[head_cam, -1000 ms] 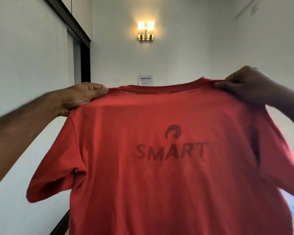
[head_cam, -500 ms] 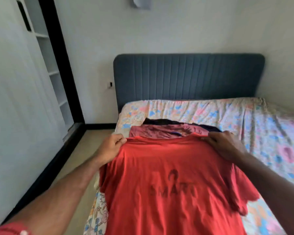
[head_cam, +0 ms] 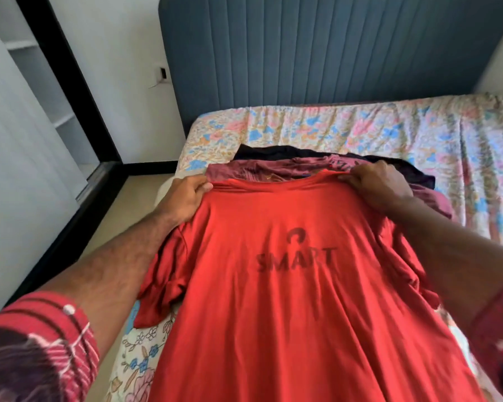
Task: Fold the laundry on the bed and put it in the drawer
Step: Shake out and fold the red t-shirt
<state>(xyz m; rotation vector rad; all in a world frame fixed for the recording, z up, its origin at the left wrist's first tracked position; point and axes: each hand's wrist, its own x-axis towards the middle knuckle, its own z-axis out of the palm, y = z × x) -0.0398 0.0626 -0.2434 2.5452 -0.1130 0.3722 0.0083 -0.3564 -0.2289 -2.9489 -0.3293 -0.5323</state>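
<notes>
I see the red T-shirt filling the centre and lower half of the frame, spread over the bed with its dark "SMART" print facing up and its collar toward the top. My left hand, at centre left, grips the shirt's left shoulder: the thumb lies on top of the fabric near the collar and the fingers curl underneath, pinching the cloth. My right hand, right of centre, holds the other shoulder the same way, fingers bunched together and curled over the collar edge, pinching it. Both sleeves of the shirt hang crumpled below my wrists, the left one lying on the floral sheet at lower left.

Just above the collar, a maroon garment lies flat on the bed, partly covered by the red shirt and touching it. A black garment lies under the maroon one, its edge showing above it and to the right of my right hand.

The blue padded headboard fills the upper middle of the frame. A white wardrobe with a black frame runs down the left side, and I cannot tell whether it holds a drawer.
</notes>
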